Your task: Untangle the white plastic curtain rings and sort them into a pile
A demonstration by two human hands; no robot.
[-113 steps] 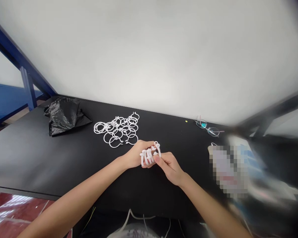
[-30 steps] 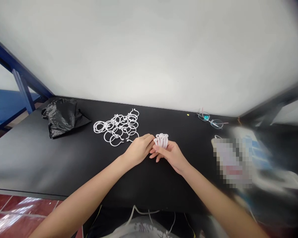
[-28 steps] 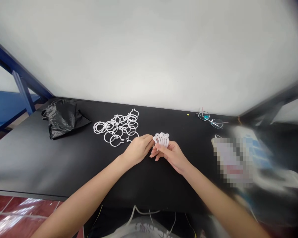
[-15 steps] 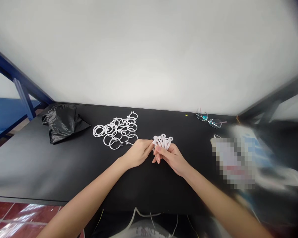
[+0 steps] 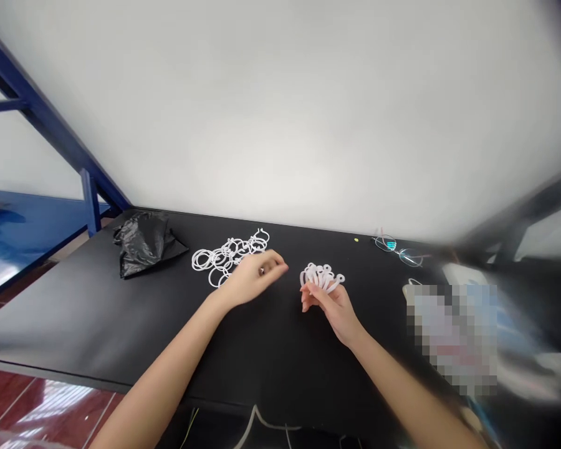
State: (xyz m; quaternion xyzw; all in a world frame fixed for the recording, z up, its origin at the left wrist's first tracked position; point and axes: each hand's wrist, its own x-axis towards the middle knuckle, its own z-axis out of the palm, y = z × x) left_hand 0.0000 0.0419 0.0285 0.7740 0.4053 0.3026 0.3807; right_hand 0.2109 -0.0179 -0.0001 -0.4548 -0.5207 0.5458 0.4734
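Observation:
My right hand [image 5: 334, 308] is closed round a bunch of curved white plastic pieces with small eyelet ends [image 5: 320, 274], which fan out above the thumb. A short way to its left, my left hand [image 5: 255, 274] hangs over the table with its fingers bent and a gap between thumb and forefinger. I see nothing held in it. Behind and beside the left hand lies a loose pile of thin white open rings [image 5: 219, 255]; the hand covers the pile's right front part.
A crumpled black plastic bag [image 5: 144, 246] lies at the left of the black table [image 5: 262, 355]. Glasses [image 5: 397, 249] rest near the wall at the right, with a blurred package [image 5: 453, 337] in front. Blue metal frame bars [image 5: 60, 131] rise at the left.
My left hand has parted from the bunch and moved left, its fingers loosened, now partly covering the ring pile. My right hand keeps the bunch. The view has shifted slightly.

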